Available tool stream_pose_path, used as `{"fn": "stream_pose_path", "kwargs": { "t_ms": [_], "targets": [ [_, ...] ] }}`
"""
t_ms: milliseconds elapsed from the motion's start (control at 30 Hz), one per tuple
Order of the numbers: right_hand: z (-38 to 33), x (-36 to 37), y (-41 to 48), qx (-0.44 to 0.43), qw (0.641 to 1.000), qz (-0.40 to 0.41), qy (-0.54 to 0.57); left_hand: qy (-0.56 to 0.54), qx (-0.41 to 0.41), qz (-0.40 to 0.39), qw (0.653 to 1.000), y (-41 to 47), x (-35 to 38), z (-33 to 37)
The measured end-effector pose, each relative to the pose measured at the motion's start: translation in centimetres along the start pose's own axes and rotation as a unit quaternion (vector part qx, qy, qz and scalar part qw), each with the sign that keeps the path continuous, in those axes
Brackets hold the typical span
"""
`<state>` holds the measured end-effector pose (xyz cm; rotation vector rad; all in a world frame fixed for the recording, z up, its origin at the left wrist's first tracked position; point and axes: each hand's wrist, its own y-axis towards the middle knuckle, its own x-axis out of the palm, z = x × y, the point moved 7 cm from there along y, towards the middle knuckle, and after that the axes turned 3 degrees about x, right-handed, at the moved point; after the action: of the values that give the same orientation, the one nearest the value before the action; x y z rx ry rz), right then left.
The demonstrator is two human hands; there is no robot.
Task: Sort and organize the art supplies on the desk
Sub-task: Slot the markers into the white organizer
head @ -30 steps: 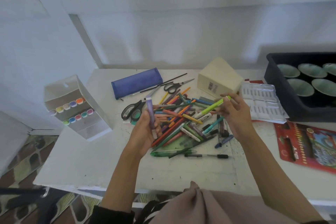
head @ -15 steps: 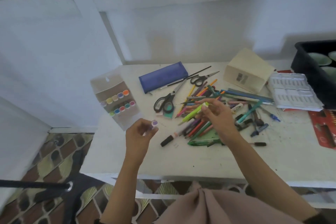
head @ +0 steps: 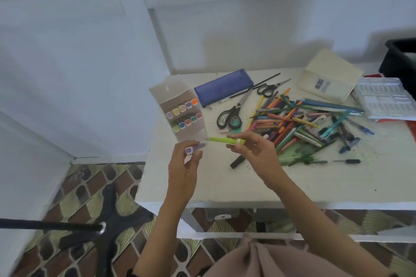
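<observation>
My left hand [head: 184,164] grips a purple marker [head: 195,148] end-on, its cap facing me, just below the clear marker case [head: 180,110]. That case stands at the desk's left edge and holds two rows of coloured markers. My right hand [head: 252,153] holds a lime green marker [head: 221,140] level, its tip pointing left at the case. A heap of pens, pencils and markers [head: 299,123] lies to the right of my hands on the white desk [head: 315,177].
Large scissors [head: 229,117], small scissors [head: 269,89] and a blue pencil pouch [head: 222,86] lie behind my hands. A cream box [head: 329,75], a clear blister tray [head: 385,100] and a black bin [head: 400,58] stand at the right. A black chair base [head: 105,216] is on the patterned floor.
Both hands moved left from the heap to the marker case, carrying the purple and green markers. My view swung left, so the black bin slid to the right edge.
</observation>
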<state>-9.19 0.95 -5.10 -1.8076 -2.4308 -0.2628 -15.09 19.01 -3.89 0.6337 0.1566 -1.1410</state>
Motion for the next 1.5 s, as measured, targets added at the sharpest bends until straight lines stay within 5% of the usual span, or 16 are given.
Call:
{"fn": "stream_pose_path", "kwargs": {
  "t_ms": [267,433,633,767,967,1233,1367,1500],
  "targets": [
    [-1.7,4.8,2.4,-0.132,0.956,-0.085,-0.246,0.127,0.133,0.072,0.98,0.8,-0.9,-0.2],
    [0.3,7.9,5.1,-0.111,0.919,-0.136,-0.354,0.24,0.045,0.076,0.967,2.4,-0.9,-3.2],
    [2.5,9.4,6.8,-0.039,0.916,-0.141,-0.374,0.186,-0.052,0.048,0.98,3.7,0.1,-5.4],
    [3.6,9.4,7.6,0.002,0.912,-0.148,-0.383,0.193,0.01,0.029,0.981,3.7,0.5,-4.4],
    [3.7,9.2,8.0,0.0,0.876,-0.145,-0.461,0.185,-0.005,0.047,0.982,3.4,0.4,-4.0],
    [4.2,9.5,7.9,0.006,0.89,-0.124,-0.439,0.205,-0.002,0.054,0.977,3.2,0.0,-3.9],
    [4.6,9.0,7.7,0.03,0.902,-0.125,-0.412,0.176,-0.009,0.081,0.981,2.9,0.2,-4.2],
    [4.5,8.5,6.6,-0.017,0.87,-0.199,-0.451,0.191,-0.001,0.176,0.966,1.7,0.2,-4.4]
  ]
}}
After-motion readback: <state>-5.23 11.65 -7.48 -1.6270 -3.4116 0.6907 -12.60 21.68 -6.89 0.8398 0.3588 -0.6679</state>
